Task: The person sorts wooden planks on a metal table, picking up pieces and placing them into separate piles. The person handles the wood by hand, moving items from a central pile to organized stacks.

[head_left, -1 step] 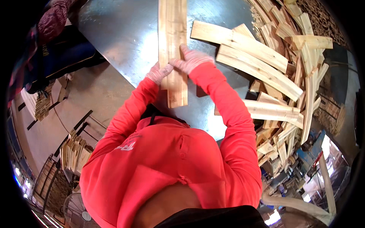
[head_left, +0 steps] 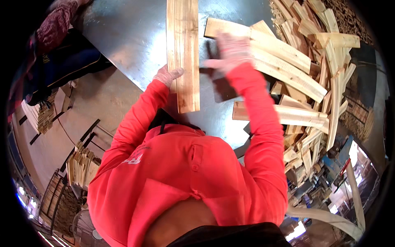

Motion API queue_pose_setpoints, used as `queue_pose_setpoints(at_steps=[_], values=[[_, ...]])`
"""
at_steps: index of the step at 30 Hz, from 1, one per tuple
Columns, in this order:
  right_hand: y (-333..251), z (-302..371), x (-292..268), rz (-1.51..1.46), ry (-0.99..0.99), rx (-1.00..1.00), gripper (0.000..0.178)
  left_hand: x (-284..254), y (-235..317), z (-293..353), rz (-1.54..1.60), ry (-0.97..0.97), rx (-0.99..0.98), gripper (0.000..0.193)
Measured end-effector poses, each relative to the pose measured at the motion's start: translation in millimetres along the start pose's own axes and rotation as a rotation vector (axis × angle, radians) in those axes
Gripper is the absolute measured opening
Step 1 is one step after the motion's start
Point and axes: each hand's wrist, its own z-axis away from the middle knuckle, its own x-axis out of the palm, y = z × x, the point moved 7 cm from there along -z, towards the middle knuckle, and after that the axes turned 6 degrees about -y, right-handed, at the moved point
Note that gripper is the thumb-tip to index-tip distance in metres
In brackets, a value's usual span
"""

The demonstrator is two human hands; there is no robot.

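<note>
A long wooden board (head_left: 187, 61) lies lengthwise on the metal table in front of me. A stepped lower left edge suggests a second piece under it. My left hand (head_left: 168, 76) grips its left edge near the close end, thumb on top. My right hand (head_left: 232, 51), smeared by motion, is off the board to its right, thumb and fingers apart. It overlaps two loose boards, an upper board (head_left: 284, 49) and a lower board (head_left: 288, 76); whether it touches them I cannot tell. It holds nothing that I can see.
The metal table (head_left: 135, 45) spreads under the boards. Another short board (head_left: 284, 114) juts in from the right, beside a heaped pile of wood offcuts (head_left: 335, 78). At the upper left is another person's sleeve (head_left: 55, 26). Stacked slats (head_left: 80, 166) stand on the left.
My right hand has left the board's right edge and moved right, toward the loose boards. The long board has shifted slightly left; my left hand stays on it.
</note>
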Motion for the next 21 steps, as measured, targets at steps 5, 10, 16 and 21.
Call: queue_pose_setpoints(at_steps=[5,10,16,21], values=[[185.0,93.6,78.0,0.772,0.071,0.081,0.074,-17.3,-8.4,-11.9,-0.123,0.066,-0.007,0.047],[125.9,59.8,4.7,0.426,0.074,0.108,0.072,-15.1,3.4,-3.3,-0.197,0.139,0.051,0.048],[34.3,30.1,-68.8,0.313,0.721,-0.294,0.049,-102.4,65.6,31.0,-0.961,0.424,-0.092,0.066],[19.7,-23.3,-85.7,0.258,0.826,-0.669,0.057,-91.9,108.6,62.3,-1.165,0.506,-0.311,0.063]])
